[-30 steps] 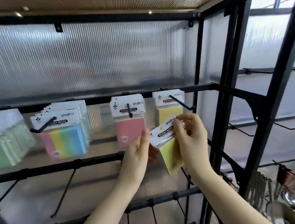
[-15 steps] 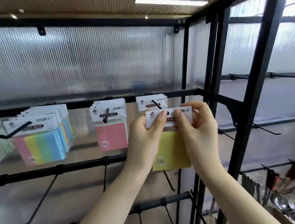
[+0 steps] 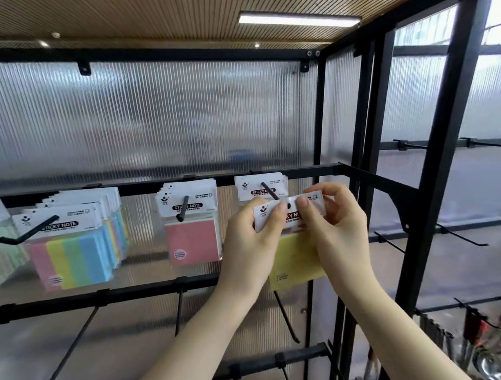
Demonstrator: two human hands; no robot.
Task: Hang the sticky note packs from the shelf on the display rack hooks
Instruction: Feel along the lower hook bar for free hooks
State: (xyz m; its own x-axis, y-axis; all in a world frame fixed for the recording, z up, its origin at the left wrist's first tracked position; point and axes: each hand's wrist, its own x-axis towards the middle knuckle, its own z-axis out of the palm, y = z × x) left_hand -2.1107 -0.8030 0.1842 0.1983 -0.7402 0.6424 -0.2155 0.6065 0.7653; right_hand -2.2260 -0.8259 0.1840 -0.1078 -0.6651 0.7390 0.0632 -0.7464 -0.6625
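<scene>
At centre frame, the left hand [image 3: 249, 238] and right hand [image 3: 335, 224] pinch the yellow sticky note pack [image 3: 294, 255] by its white header card, its hole at the hook [image 3: 269, 190] tip.

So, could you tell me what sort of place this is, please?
Most likely a stationery shop or a mock-up of one. Black display rack hooks carry rows of sticky note packs against ribbed translucent panels, and both hands hold a yellow pack up at a hook.
</scene>
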